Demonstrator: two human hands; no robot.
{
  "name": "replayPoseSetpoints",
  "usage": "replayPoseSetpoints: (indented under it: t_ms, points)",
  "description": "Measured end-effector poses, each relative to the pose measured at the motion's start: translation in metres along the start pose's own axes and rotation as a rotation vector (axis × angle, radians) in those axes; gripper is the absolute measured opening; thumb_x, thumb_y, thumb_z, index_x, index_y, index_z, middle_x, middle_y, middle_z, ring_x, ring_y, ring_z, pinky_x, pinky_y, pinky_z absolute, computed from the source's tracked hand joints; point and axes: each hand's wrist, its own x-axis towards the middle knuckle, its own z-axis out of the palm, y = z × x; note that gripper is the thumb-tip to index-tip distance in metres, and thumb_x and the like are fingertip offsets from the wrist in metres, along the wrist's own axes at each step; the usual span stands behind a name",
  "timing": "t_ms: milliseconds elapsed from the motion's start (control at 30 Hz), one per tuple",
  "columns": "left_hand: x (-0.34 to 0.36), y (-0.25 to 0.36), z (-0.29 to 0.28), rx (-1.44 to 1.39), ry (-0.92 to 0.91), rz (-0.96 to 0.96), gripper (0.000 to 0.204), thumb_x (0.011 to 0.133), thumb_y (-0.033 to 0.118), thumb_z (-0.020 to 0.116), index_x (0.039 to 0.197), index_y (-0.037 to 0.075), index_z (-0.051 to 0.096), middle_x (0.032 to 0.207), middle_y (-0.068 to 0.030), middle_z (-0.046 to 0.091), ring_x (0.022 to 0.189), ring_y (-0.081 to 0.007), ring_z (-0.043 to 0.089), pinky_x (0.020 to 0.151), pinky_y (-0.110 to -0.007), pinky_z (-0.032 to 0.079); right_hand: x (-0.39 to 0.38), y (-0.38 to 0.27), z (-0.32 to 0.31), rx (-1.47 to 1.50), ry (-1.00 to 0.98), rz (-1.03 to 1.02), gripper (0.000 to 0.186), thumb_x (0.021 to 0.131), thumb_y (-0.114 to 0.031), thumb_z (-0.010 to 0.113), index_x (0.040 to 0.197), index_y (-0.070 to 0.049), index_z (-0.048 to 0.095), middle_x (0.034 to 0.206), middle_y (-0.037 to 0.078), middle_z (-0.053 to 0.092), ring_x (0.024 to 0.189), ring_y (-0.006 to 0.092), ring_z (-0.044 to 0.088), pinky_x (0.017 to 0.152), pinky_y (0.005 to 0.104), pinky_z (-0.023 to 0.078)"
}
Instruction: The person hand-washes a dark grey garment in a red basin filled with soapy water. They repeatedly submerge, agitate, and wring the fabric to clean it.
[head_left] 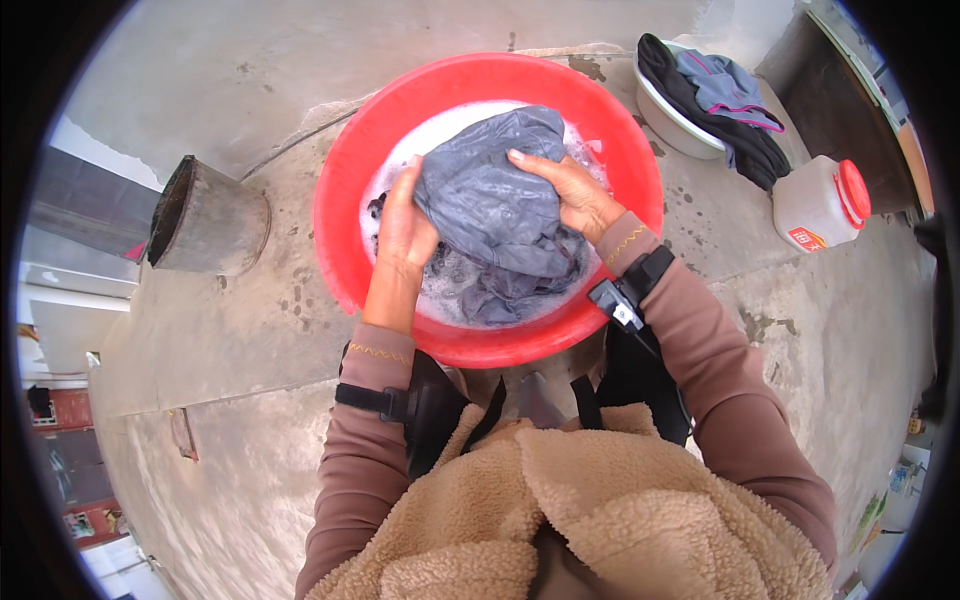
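Note:
A wet grey-blue garment (495, 190) is stretched between my two hands above a red plastic basin (340, 210). My left hand (405, 222) grips its left edge, the thumb up and the other fingers mostly hidden behind the cloth. On the right side my right hand (572, 190) clasps the garment, thumb laid over the front. The garment's lower part trails into soapy water (440, 300) with white suds. Darker wet cloth (505, 297) lies in the water beneath it. Which garment this is, I cannot tell.
A white bowl (680, 130) at the far right holds black clothing (735, 140) and a grey-blue garment with pink trim (730, 88). Nearer stands a whitish plastic jar with a red lid (852, 192). An old metal bucket (215, 220) stands left of the basin on the concrete floor (230, 350).

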Motion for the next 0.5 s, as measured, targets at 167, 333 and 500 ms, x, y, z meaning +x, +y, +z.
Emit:
replayPoseSetpoints:
  t_ms: [167,333,500]
  points:
    - [-0.01,-0.041,-0.015,0.388,0.03,0.114,0.043,0.093,0.025,0.072,0.122,-0.003,0.058,0.112,-0.0126,0.066,0.1,-0.02,0.064,0.088,-0.035,0.053,0.023,0.022,-0.019,0.026,0.199,0.118,0.042,0.089,-0.024,0.074,0.12,0.002,0.062,0.112,0.011,0.07,0.099,0.0216,0.068,0.087,0.0358,0.057]
    - [0.016,-0.052,-0.04,0.347,0.172,0.059,0.04,0.095,0.031,0.068,0.121,0.001,0.06,0.114,-0.0105,0.066,0.102,-0.0202,0.063,0.092,-0.036,0.052,0.034,0.027,-0.005,0.023,0.224,-0.125,0.05,0.089,-0.023,0.073,0.132,-0.007,0.054,0.121,0.012,0.064,0.105,0.0221,0.066,0.087,0.0354,0.056]
    - [0.037,-0.054,-0.075,0.064,-0.016,-0.022,0.03,0.101,0.032,0.051,0.117,0.009,0.063,0.11,-0.0093,0.067,0.105,-0.0232,0.063,0.093,-0.039,0.053,-0.001,0.064,0.064,-1.114,0.132,-0.874,0.053,0.082,-0.026,0.074,0.128,-0.011,0.052,0.115,0.02,0.057,0.096,0.0335,0.066,0.077,0.0426,0.056]
